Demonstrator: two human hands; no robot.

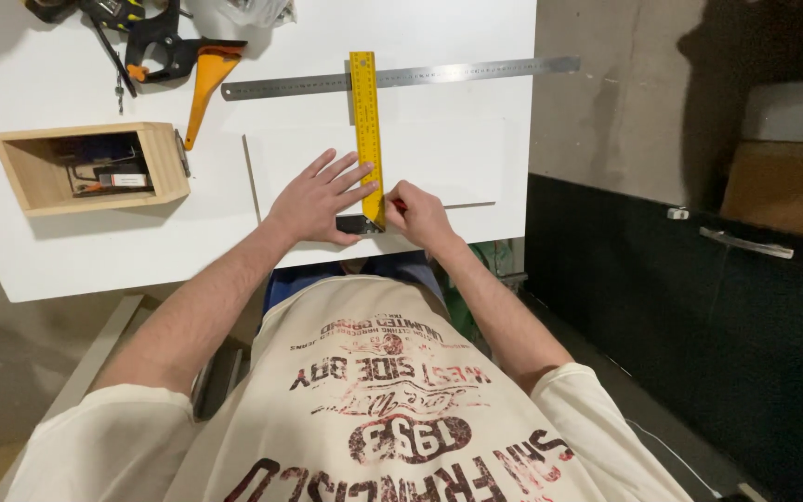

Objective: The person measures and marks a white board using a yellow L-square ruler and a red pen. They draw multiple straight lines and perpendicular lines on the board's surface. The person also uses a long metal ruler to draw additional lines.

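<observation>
A white worktable (76, 260) fills the upper left of the head view; a dark cabinet front (699, 316) with a metal handle (745, 244) is seen to its right. A white panel (439, 158) is laid flat on the table, near edge close to the table edge. A long steel ruler (476, 72) is laid across the table beyond the panel, roughly crosswise. A yellow try square (367, 130) is set on the panel, blade running away from the person and crossing over the steel ruler, dark stock (357, 224) butted at the panel's near edge. An open wooden box (85, 167) is lying on its side to the left, well apart from the panel, small items inside, too small to tell. A black-and-orange bar clamp (183, 65) is lying beyond the box, at the far left. The left hand (318, 200) is pressed flat on the panel, fingers spread wide, fingertips touching the square's blade. The right hand (420, 218) is closed narrow around a small red-tipped marking tool (398, 206), just beside the blade's right edge near the stock; tool kind cannot be told.
</observation>
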